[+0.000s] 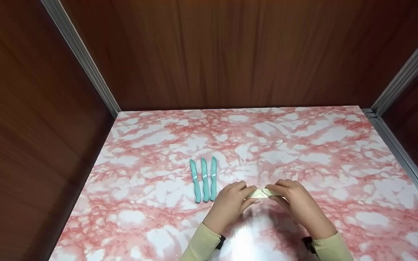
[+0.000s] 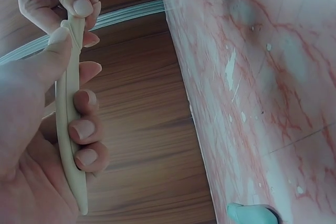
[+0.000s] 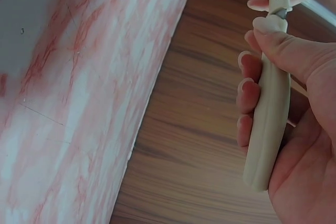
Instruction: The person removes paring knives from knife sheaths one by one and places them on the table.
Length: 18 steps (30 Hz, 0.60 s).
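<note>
Both hands hold one cream-coloured knife with a matching sheath above the table. My left hand [image 1: 230,201] grips the sheath [image 2: 68,129], its fingers curled round the long tapered piece and the thumb near the joint. In my right hand [image 1: 298,199] is the thicker knife handle [image 3: 270,108], with the thumb lying along its upper end. A small sliver of grey blade [image 3: 282,13] shows where sheath and handle meet; the rest of the blade is hidden. To the left of the hands, three teal knives [image 1: 205,181] lie side by side, handles toward me.
The table [image 1: 151,137] has a red and white marbled top. Dark wood-look panels [image 1: 212,54] stand behind it and at both sides, with metal strips [image 1: 85,61] at the corners. Light-coloured sleeves [image 1: 201,243] and black wrist straps [image 1: 220,242] show at the wrists.
</note>
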Tool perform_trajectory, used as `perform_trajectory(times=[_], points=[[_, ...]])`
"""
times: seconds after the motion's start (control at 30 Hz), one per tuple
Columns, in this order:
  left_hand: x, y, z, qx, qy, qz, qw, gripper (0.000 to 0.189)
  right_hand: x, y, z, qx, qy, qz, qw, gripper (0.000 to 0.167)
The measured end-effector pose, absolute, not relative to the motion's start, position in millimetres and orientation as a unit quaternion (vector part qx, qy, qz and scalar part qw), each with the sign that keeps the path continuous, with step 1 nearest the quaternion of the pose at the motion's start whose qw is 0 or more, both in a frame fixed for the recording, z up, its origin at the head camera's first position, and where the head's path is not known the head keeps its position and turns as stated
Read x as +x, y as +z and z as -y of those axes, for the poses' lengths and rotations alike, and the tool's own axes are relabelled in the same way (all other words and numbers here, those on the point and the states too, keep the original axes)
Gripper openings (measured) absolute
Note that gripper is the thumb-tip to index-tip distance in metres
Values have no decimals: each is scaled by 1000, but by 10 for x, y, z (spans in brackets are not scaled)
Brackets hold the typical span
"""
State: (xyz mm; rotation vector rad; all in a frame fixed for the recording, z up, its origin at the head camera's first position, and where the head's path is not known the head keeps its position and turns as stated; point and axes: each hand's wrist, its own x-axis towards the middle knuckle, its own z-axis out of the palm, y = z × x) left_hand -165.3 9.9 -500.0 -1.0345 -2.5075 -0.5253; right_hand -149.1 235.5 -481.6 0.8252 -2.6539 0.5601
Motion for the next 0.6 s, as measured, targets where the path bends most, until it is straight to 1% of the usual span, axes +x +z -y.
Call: perform_trajectory(times=[0.17, 0.4, 0.6], points=[[-1648, -5009, -98, -368, -191, 891, 186, 34, -1481, -4815, -2358, 285, 206, 926, 136, 30], [-1651, -5019, -104, -368, -185, 890, 194, 35, -1496, -4800, -2366, 293, 205, 923, 144, 29], [-1643, -5022, -99, -368, -191, 889, 194, 35, -1488, -4797, -2379, 292, 209, 923, 138, 28]])
